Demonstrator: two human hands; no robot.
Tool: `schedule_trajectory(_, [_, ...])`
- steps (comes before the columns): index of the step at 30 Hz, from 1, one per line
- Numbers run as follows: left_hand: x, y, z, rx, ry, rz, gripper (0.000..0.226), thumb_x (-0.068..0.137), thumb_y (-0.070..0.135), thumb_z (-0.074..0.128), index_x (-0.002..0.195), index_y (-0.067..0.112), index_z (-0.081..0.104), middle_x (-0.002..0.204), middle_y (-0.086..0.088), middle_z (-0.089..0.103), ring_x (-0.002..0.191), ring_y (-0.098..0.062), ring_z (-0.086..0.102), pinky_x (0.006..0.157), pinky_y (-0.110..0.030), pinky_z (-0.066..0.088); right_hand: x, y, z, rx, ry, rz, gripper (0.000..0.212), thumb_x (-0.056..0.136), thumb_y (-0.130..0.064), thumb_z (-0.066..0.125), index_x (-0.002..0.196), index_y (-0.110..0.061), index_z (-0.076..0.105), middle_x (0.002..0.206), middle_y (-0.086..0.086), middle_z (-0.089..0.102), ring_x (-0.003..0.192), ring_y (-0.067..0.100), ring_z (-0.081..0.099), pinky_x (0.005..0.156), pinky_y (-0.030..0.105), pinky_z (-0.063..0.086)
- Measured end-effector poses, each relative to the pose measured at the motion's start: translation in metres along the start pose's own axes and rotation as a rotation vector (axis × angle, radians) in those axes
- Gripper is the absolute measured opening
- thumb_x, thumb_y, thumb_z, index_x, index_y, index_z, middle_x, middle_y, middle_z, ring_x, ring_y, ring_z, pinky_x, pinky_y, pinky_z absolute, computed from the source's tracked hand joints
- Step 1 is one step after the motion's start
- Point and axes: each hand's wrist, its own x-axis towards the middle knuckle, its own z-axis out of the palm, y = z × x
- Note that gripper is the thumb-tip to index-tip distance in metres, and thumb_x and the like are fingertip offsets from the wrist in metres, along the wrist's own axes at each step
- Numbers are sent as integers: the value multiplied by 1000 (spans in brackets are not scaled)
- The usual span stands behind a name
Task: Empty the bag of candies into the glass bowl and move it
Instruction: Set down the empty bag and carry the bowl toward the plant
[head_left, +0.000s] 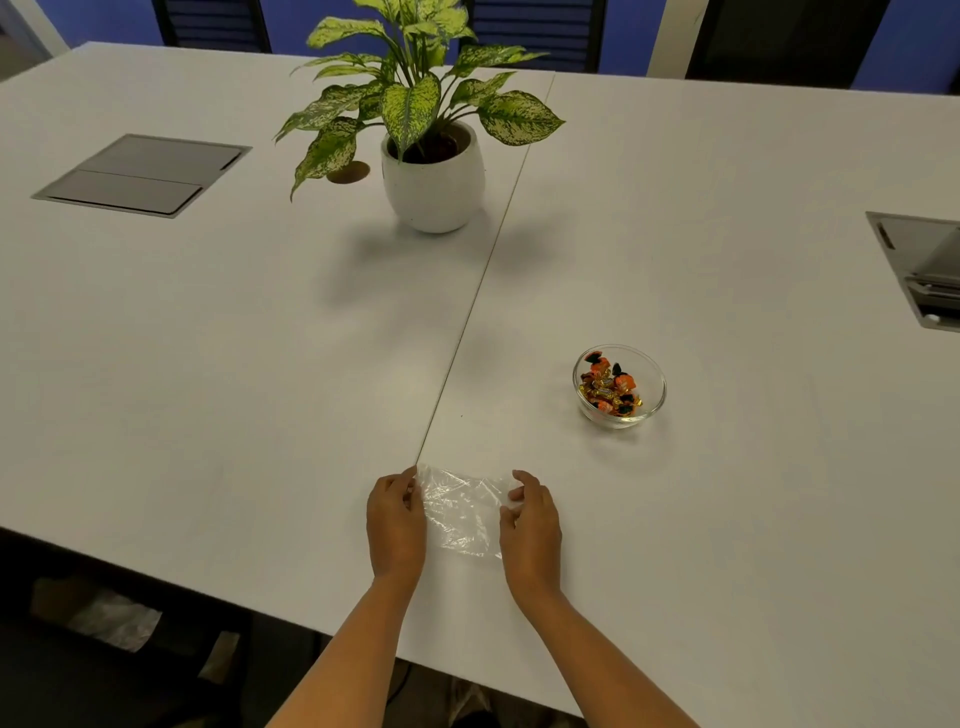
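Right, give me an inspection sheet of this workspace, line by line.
Surface: white table, seam running down the middle.
Job's things: glass bowl holding wrapped candies; clear plastic bag lying flat, apparently empty.
Clutter: potted plant at the far centre.
Grippers: left hand and right hand each grip a side of the bag with the fingers.
Cables: nothing seen.
Surroundings: closed cable hatch far left, open hatch at the right edge; dark chairs against a blue wall.

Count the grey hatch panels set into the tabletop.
2: one hatch panel at far left, left of the potted plant; another at the right edge, partly cut off.
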Motion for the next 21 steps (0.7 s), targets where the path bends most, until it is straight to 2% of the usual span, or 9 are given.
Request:
schedule_trajectory(4, [-1,2,2,-34,26,-23,32,95,13,49,124,5,58,117,-14,61,105,-28,60,94,-39,51,0,-2,-2,26,-6,15,48,88,-4,56,133,-17,44,112,2,56,101,20,56,90,35,53])
schedule_trajectory(7, [-1,12,3,-80,89,-29,33,96,18,47,125,8,57,120,-14,59,110,-30,58,96,-46,52,2,-5,-9,76,46,-1,43,90,-11,56,131,-19,45,112,0,57,100,18,56,87,32,54])
schedule_trajectory(9, [0,22,4,-107,114,20,32,95,19,48,124,11,57,120,-10,59,110,-27,56,95,-44,52,8,-9,-19,123,96,-19,40,90,-11,57,127,-21,48,109,-1,58,98,17,57,81,27,53])
schedule_trajectory(11, [3,38,8,-113,97,114,29,95,21,49,122,16,58,118,-5,59,108,-21,56,92,-36,52,21,-12,-37,201,174,-31,39,88,-8,58,124,-20,50,105,0,59,95,19,57,76,23,48])
schedule_trajectory(13, [9,56,15,-126,26,207,28,94,24,49,120,21,58,117,0,59,106,-17,56,87,-27,48,38,-13,-59,259,270,-52,39,86,-3,60,122,-15,50,105,4,60,91,22,56,73,22,43])
schedule_trajectory(16, [21,82,28,-136,-133,325,31,92,25,54,123,25,55,121,2,59,105,-11,55,86,-23,44,63,-13,-96,299,352,-73,47,83,2,61,127,-10,47,117,12,57,92,20,52,78,28,43])
schedule_trajectory(19, [34,102,45,-73,-323,429,46,88,25,61,131,25,46,127,2,55,112,-12,52,91,-23,42,86,-7,-131,221,287,-74,62,82,-4,67,136,-14,38,131,9,47,111,23,48,94,34,43])
schedule_trajectory(21, [43,114,59,-45,-460,431,59,83,28,67,136,26,41,132,1,52,117,-14,50,95,-27,43,100,-3,-151,123,158,-45,73,81,-13,70,142,-17,30,142,7,37,126,25,39,107,39,37])
